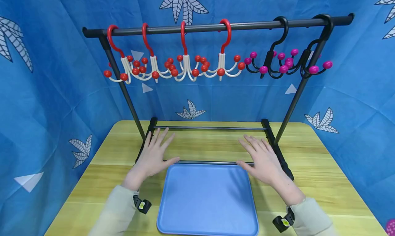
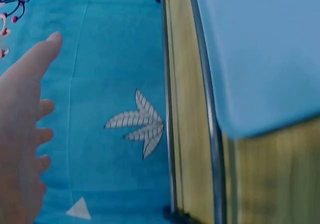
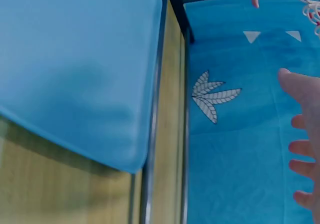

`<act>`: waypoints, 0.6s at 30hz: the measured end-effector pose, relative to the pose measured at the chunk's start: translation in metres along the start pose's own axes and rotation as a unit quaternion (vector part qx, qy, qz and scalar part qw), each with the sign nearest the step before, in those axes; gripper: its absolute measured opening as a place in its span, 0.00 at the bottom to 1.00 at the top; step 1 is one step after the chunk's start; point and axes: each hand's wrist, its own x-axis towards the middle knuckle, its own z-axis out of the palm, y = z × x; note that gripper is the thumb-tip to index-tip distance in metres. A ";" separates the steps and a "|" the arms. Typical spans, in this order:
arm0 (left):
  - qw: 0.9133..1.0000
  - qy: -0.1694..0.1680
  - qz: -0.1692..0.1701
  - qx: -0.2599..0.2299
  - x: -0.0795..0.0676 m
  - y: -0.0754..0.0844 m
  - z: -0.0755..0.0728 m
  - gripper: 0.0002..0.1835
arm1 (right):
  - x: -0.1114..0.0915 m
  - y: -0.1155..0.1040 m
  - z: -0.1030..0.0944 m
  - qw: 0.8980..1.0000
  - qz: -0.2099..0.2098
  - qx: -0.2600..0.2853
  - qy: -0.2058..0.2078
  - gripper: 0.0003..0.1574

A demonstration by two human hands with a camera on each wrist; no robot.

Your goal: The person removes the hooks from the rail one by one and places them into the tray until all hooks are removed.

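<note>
Head view, cloth (image 1: 61, 102): blue, leaf-printed, behind the rack (image 1: 203, 28) and to either side of it.
Bench (image 1: 321, 184): wooden, under the rack.
Tray (image 1: 208, 198): blue, flat, just in front of the rack.
Left hand (image 1: 152, 158), right hand (image 1: 265, 160): both empty, fingers spread, over the rack's two sides; contact is unclear. It looks like a ready pause, no grasp begun. Each wrist view crops its own hand.
Hangers: four red-and-white hangers (image 1: 186, 59) toward the rack's left, two black hangers (image 1: 269, 59) toward its right; handling one would probably call for reaching up and closing on it.
Ball tips (image 1: 195, 72): overlapping, hard to count, especially at the rack's right end.
</note>
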 end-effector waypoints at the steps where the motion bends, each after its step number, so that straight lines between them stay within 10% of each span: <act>1: 1.000 0.008 -0.002 0.003 0.000 -0.004 -0.003 0.44 | 0.001 0.002 -0.003 1.000 -0.003 0.000 0.015 0.43; 8: 0.995 0.100 -0.028 -0.002 -0.001 -0.027 -0.026 0.37 | 0.007 0.016 -0.020 0.991 -0.023 0.012 0.129 0.29; 18: 0.964 0.213 -0.124 -0.100 0.004 -0.051 -0.042 0.23 | 0.016 0.034 -0.052 0.974 -0.030 0.005 0.225 0.18</act>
